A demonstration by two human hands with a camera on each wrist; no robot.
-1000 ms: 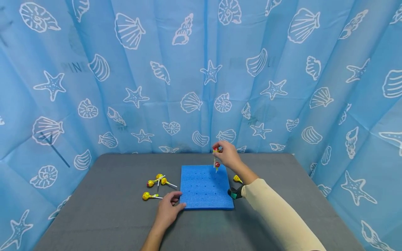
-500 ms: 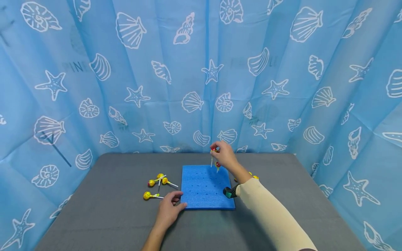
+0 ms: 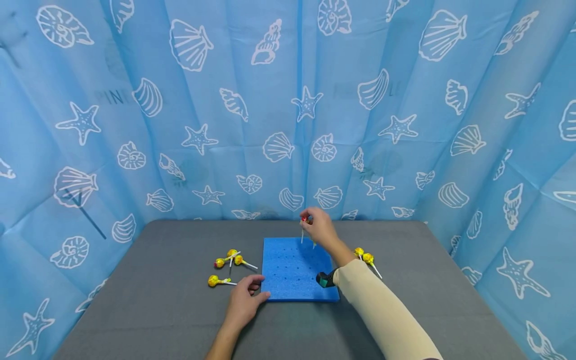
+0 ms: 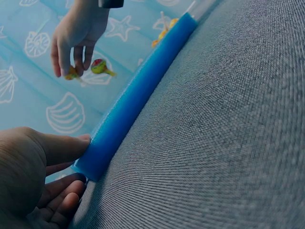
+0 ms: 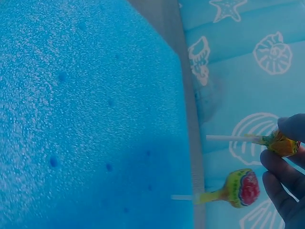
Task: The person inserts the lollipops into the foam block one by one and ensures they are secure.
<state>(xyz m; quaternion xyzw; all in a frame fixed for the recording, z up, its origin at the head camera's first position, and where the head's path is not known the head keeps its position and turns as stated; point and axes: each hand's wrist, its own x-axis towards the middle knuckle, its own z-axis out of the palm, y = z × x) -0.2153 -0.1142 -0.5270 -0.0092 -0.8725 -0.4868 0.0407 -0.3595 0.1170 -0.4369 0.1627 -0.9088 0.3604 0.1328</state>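
A square blue foam board [image 3: 283,287] with rows of small holes lies on the table. My left hand [image 3: 243,300] holds its front left corner, thumb on the front edge and fingers along the left side. Above the back of the board, my right hand [image 3: 320,227] pinches a yellow lollipop [image 5: 282,144] by its wrapped head. Its white stick points down and its tip is free of the foam in the right wrist view. Close beside it, a red and yellow lollipop [image 5: 243,188] stands upright in the board, mostly hidden behind the right hand in the head view.
Several yellow lollipops [image 3: 213,281] lie left of the board, some with crossed sticks. More lollipops [image 3: 368,258] lie to the right, partly behind the right sleeve [image 3: 378,300]. A grey cloth covers the table [image 3: 171,310]. Behind it hangs a blue shell-patterned curtain [image 3: 252,120].
My right hand has carried its lollipop slightly left past the standing one, then lowered it toward the board. The right forearm has shifted left, uncovering lollipops on that side. My left hand stays at the corner.
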